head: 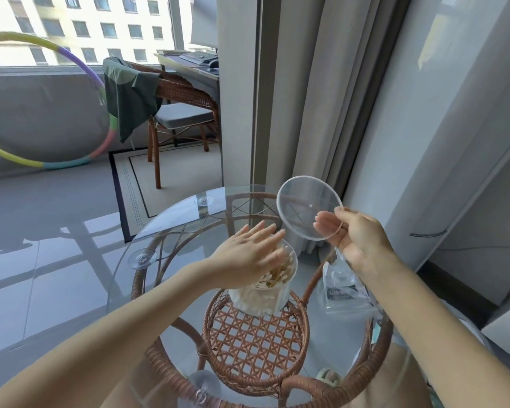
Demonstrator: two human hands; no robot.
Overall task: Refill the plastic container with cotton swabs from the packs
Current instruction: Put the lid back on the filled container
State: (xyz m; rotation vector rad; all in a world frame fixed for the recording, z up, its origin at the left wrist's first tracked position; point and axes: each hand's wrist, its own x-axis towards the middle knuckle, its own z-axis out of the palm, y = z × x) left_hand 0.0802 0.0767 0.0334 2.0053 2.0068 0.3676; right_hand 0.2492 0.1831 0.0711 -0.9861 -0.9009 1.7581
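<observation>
Left hand [248, 251] lies over the mouth of the container [265, 298], fingers straight and slightly spread, pointing to the upper right of the frame. Its palm faces down on the swabs [274, 278]. Whether it presses them or only hovers just above I cannot tell, since the hand hides the contact.

The container stands upright at the centre of the frame on the glass table [165, 290]. It is packed nearly to the rim, with the swabs on end and the top ones leaning right.

The lid [301, 201] is in the air up and to the right of the container, well apart from it, tilted so its face turns toward the camera. The right hand [359, 240] pinches the lid's lower right edge between thumb and fingertips and holds nothing else.

Closing looks like the step in hand. The lid would have to travel down and left and level out over the mouth, and the left hand, which is nearer the container, sits squarely in that path and would need to clear first.

A clear pack [342, 290] lies crumpled on the glass just right of the container, under the right wrist. A rattan frame [256, 348] shows through the glass. A chair [183, 113] stands in the upper middle and a hoop [56, 163] at the upper left.
</observation>
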